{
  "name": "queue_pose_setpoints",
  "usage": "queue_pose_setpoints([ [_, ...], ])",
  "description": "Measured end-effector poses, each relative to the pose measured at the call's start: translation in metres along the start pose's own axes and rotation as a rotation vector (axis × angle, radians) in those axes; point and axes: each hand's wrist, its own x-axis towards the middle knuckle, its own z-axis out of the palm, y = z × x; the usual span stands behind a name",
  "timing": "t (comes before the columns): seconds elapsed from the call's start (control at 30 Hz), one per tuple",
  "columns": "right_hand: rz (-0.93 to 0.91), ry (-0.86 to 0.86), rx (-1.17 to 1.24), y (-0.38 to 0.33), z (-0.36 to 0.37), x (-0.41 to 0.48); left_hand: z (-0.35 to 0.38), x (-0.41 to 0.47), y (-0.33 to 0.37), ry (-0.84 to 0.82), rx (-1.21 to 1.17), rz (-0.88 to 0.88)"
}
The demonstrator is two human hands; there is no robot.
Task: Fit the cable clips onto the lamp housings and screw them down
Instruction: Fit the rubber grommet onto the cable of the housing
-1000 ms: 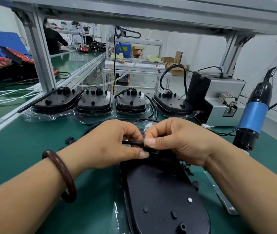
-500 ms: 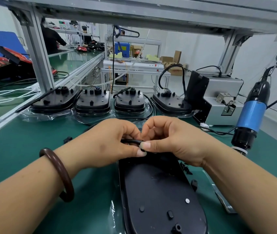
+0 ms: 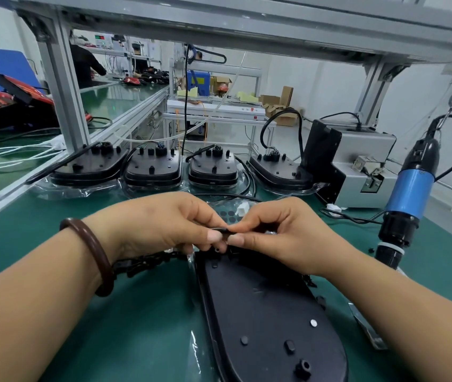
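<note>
A black lamp housing (image 3: 263,312) lies back-up on the green bench in front of me. Over its far end my left hand (image 3: 164,221) and my right hand (image 3: 280,232) meet fingertip to fingertip. Both pinch a thin black cable (image 3: 220,230), and a small black clip piece shows just under the fingertips; which hand holds the clip I cannot tell. A loose heap of black cable clips (image 3: 147,263) lies on the mat under my left wrist. A blue electric screwdriver (image 3: 409,194) hangs at the right, untouched.
Several more black lamp housings (image 3: 153,168) stand in a row at the back of the green bench (image 3: 53,244). A grey screw feeder box (image 3: 357,166) sits at the back right. Aluminium frame posts (image 3: 65,100) rise left and right. A person works at a far bench.
Both hands have stayed pinched together at the housing's far end, with small finger shifts on the cable. My view has moved slightly, and the clip heap under my left wrist now shows.
</note>
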Motion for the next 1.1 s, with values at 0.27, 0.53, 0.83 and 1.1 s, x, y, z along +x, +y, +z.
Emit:
queue_pose_setpoints([
  [0.27,-0.136,0.052,-0.112,0.004,0.0,-0.005,0.007,0.0,0.004,-0.009,0.294,0.03],
  [0.53,-0.111,-0.026,-0.168,0.007,-0.006,-0.007,0.003,-0.001,0.0,0.015,0.352,-0.027],
  [0.83,-0.014,-0.107,-0.043,0.008,-0.015,-0.004,0.022,-0.007,0.008,0.09,0.401,-0.01],
  [1.1,0.08,-0.166,0.09,0.011,-0.02,-0.002,0.035,-0.005,0.007,0.108,0.37,-0.111],
])
